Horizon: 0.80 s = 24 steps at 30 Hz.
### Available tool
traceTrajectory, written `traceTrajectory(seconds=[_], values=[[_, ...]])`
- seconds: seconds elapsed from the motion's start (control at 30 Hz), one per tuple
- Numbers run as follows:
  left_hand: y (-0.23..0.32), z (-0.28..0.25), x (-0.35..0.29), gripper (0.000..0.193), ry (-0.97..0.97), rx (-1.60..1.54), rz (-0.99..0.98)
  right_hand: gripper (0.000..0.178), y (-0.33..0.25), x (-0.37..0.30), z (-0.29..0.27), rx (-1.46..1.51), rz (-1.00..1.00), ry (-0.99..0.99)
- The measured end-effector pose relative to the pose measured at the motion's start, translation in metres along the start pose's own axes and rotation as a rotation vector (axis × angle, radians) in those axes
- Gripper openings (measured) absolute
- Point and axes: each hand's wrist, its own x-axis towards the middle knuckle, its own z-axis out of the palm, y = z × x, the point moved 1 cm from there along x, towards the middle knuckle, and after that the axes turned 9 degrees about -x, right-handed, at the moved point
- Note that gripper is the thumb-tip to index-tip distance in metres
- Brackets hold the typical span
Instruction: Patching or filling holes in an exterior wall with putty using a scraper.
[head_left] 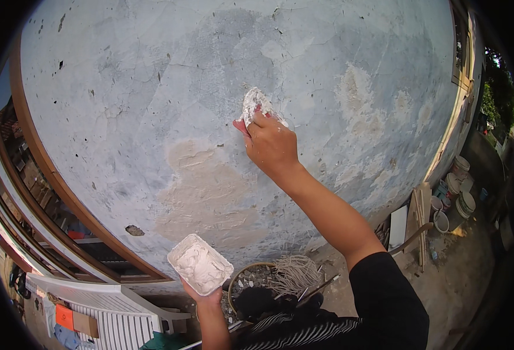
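My right hand (pixel 273 144) is raised to the weathered pale blue wall (pixel 315 46), fingers closed round a reddish putty scraper (pixel 257 101) thickly smeared with white putty. The blade is at the wall's surface; whether it touches cannot be told. Lower and to the left, my left hand (pixel 206 298) holds a small white tub (pixel 182 275) from below. Pinkish-white putty (pixel 200 262) fills the tub, its top rough and uneven. Between the tub and the scraper, a large beige patch (pixel 201 195) spreads over the wall.
A brown-framed window (pixel 38 151) borders the wall at left, above a white slatted bench (pixel 123 324). Below me are a round basin of rubble (pixel 251 277) and a grey mop head (pixel 295 274). Several buckets (pixel 465 204) and wooden boards (pixel 423 224) stand at right.
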Motion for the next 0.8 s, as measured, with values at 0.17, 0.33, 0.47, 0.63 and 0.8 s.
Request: traceTrajectory(seconds=[0.17, 0.33, 0.47, 0.63, 0.8], values=[[-0.002, 0.001, 0.001, 0.056, -0.002, 0.021, -0.023, 0.011, -0.003, 0.002, 0.007, -0.020, -0.022, -0.057], [-0.009, 0.007, 0.003, 0.056, 0.062, 0.015, -0.019, 0.010, -0.002, 0.004, 0.004, 0.005, -0.021, -0.100], [-0.009, 0.008, 0.003, 0.056, 0.036, 0.037, -0.024, 0.014, -0.004, 0.001, 0.002, -0.018, -0.033, -0.279], [-0.011, 0.013, -0.004, 0.056, 0.029, 0.016, -0.027, 0.015, -0.001, -0.013, -0.009, 0.003, -0.076, -0.401], [-0.006, 0.012, -0.011, 0.056, 0.013, 0.002, -0.016, 0.011, 0.011, -0.008, -0.060, 0.081, -0.017, -0.177]])
